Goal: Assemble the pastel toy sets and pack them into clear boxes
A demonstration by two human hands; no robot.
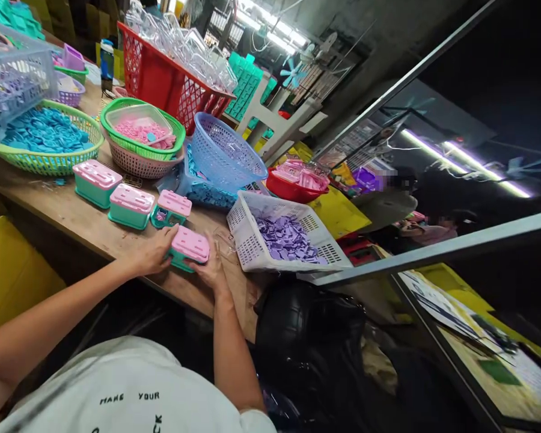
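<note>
Between my two hands at the table's front edge is a small plastic box [190, 243] with a pink lid and a teal base. My left hand [155, 249] grips its left end, fingers closed against the side. On the opposite end my right hand [211, 267] is closed round the corner, its thumb low on the front. Just behind stands a similar box [171, 207] with a picture on its side. Two more pink-lidded boxes, one in the middle [131, 205] and one farther left [98, 182], sit in a row on the wooden table.
A white crate [252, 240] of purple pieces stands to the right. Behind are a blue basket [228, 150], a green basket [110, 111] with pink parts, a yellow-green basket [40, 161] of blue pieces, and a red crate [162, 84] of clear parts. Black bags [306, 325] lie at lower right.
</note>
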